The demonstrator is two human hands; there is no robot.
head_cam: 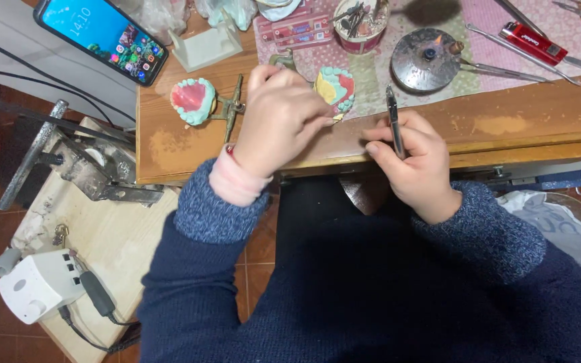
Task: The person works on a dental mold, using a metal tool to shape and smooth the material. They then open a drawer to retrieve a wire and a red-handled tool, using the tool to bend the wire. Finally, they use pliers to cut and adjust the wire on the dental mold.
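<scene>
While the left hand (278,121) lies over the hinged metal articulator (231,107) at the front of the wooden worktop (506,124), its fingers curl down towards the worktop edge, and whether its grip is clenched on anything cannot be told from this angle. Just left of that hand, one denture model (193,99) with pink wax and pale green teeth lies open on the articulator's arm; just right of the hand sits the other model (336,87), coloured yellow, red and green, touching the fingertips. The right hand (415,158) rests at the worktop edge to the right of the articulator, its grip grasping a slim metal instrument (393,121) that points away from the person. Beyond that hand stands a round metal burner (428,60) with a small flame at its centre, and a long metal tool (506,70) lies against it. Farther right of the burner lies a red lighter (529,39) on a pink cloth (559,20). Behind the right-hand model stands a cup of tools (359,23). Well left of the articulator, a smartphone (102,37) with a lit screen lies at the worktop corner. Below the worktop, left of the person's blue sleeve, a white box with a cable (38,286) rests on a board.
</scene>
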